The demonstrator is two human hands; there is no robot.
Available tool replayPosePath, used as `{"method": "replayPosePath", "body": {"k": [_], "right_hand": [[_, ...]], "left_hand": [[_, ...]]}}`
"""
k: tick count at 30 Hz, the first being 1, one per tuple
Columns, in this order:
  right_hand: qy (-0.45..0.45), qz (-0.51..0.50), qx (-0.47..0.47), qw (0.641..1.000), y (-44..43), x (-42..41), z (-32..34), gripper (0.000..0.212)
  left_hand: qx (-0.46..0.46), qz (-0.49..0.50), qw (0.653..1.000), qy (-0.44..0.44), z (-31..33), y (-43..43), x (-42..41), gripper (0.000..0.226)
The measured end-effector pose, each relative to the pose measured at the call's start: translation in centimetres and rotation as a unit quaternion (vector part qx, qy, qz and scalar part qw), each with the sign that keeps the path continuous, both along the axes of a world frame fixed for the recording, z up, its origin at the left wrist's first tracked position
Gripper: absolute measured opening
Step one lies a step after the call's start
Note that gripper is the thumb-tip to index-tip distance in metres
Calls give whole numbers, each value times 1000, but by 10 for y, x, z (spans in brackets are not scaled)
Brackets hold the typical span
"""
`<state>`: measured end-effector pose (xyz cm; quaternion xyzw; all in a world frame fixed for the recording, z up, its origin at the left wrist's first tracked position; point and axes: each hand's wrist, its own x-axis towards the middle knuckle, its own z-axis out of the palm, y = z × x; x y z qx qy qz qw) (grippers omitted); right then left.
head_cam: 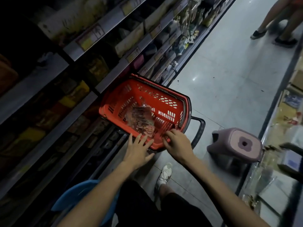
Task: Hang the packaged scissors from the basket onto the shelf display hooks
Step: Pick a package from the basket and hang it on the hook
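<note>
Left hand (pixel 139 149) spread flat, fingers straight, over the basket (pixel 147 86) rim, holding nothing. Right hand (pixel 177 143) beside it, fingers curled at that rim; grip unclear. The scissors (pixel 141 117) lie in the basket just beyond both hands' fingertips.

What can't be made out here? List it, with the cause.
Head view:
Packaged scissors: blur and glare on the clear wrapping hide their number and print.
Display hooks: the shelves are too dark to show any.
Right hand: curled fingers hide whether it grips the red basket.
Bystander: cut off by the top edge.
</note>
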<state>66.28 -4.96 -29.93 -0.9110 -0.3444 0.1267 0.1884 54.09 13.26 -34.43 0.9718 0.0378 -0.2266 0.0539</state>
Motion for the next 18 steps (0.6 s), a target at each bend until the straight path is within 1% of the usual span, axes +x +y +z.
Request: {"method": "replayPosePath", "body": {"k": [2,6,9,10,12,14,16,18], "right_hand": [[10,21,-47,999,22,12,-11,21],[85,65,-181,978,52,24,-34,25],[94,52,-232,967,61,25,-41,26],[94,38,-244,964,63,25,-42,29],[81,24,-274,958,68,24,-45,32],[82,15,-299,951,75,24,-52,32],[121,4,-317,941,86,27,-60,30],[180,-7,-329,927,102,35,-76,27]], "left_hand": [[-23,-24,999,-13,-1,15,4,66],[-51,-108,992,-37,-11,60,11,56],[-57,-147,987,-31,-26,107,29,56],[-58,-146,987,-18,-28,123,38,63],[-40,-148,988,24,-28,147,59,89],[-32,-182,981,62,-27,162,74,109],[-50,-198,976,80,-28,169,88,118],[-69,-190,974,99,-31,175,96,115]]}}
